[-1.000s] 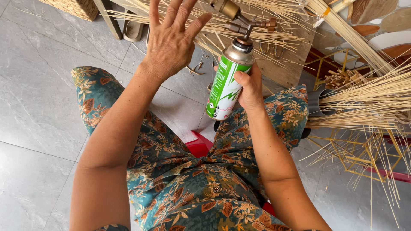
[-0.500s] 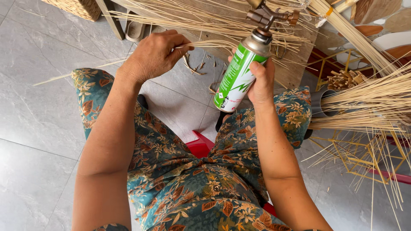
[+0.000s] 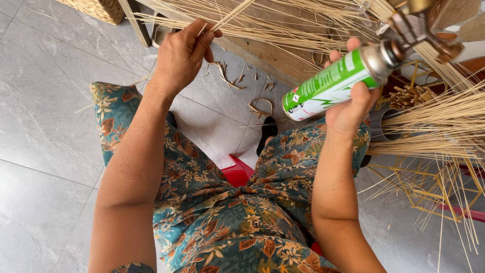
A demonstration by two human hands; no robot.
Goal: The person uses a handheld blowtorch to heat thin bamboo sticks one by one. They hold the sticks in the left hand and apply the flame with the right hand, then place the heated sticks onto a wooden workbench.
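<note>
Left hand (image 3: 179,55) fingers pinching thin reed strands (image 3: 230,17), right hand (image 3: 348,108) gripping green gas canister (image 3: 328,86), torch head (image 3: 422,25) apparently partly cropped

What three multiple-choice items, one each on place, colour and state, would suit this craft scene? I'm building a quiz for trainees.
1. Where is the red stool?
A. Under the seated person, between the knees
B. On the wooden bench
C. In the woven basket

2. What colours is the gas canister?
A. Blue and yellow
B. Green and white
C. All black

3. How does the left hand stand?
A. Flat and open
B. Resting on the knee
C. Fingers pinching thin bamboo strips

Answers: 1 A, red shows between the legs. 2 B, its body is green and white in the right hand. 3 C, fingertips close on strips.
</note>
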